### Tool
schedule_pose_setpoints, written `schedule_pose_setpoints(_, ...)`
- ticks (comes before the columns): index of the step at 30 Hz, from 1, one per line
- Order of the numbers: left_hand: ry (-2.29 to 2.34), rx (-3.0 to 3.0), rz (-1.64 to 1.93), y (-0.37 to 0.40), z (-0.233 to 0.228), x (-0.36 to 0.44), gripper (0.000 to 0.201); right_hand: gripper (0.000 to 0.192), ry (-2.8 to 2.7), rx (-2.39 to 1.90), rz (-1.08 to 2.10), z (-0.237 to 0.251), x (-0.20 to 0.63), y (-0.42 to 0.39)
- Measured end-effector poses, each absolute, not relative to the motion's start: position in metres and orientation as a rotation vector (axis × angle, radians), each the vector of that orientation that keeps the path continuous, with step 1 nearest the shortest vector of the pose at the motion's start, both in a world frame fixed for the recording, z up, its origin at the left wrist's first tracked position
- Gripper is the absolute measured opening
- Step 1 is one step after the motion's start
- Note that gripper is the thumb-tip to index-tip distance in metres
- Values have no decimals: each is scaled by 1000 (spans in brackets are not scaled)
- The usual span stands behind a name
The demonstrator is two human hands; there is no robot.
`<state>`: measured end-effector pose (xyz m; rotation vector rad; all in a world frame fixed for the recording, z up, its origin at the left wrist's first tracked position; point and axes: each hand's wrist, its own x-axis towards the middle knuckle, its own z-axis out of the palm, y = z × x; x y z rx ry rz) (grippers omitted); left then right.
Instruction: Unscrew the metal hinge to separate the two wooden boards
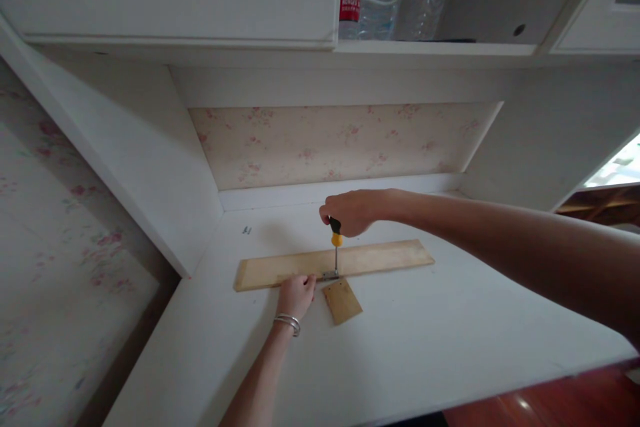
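My right hand (353,210) is wrapped around the black and yellow handle of a screwdriver (337,239), held upright. Its tip meets a small metal hinge-like plate (331,275) at the near edge of a long, pale wooden board (385,255). Just left of that plate, my left hand (297,295) has its fingers closed at the board's near edge; what lies under the fingertips is partly hidden. A small, squarish wood piece (343,301) with small holes along its far edge lies at an angle right below the metal plate.
The white countertop (400,340) carries the boards. A cabinet side panel (125,147) rises at the left. Overhead, a white cabinet door (190,10) hangs beside an open shelf with plastic bottles (383,0). Floral wallpaper (320,147) backs the counter.
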<state>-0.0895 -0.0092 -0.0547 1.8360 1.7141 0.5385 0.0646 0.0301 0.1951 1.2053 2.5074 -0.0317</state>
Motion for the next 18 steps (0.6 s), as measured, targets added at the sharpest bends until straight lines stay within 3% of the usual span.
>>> schedule_pose_setpoints(3,1718,1845,532,-9,-55,-90,53,53,2396,1333,-124,195,63,32)
schedule_pose_setpoints(7,1714,1860,550,-8,-56,-90,53,37,2423,1255,-64,195,64,33)
schedule_pose_setpoints(13,1712,1914,576,-8,-57,-90,54,50,2418,1322,-13,193,65,35)
schedule_pose_setpoints(18,1714,1897,574,-9,-57,-90,53,42,2506,1217,-29,194,66,34)
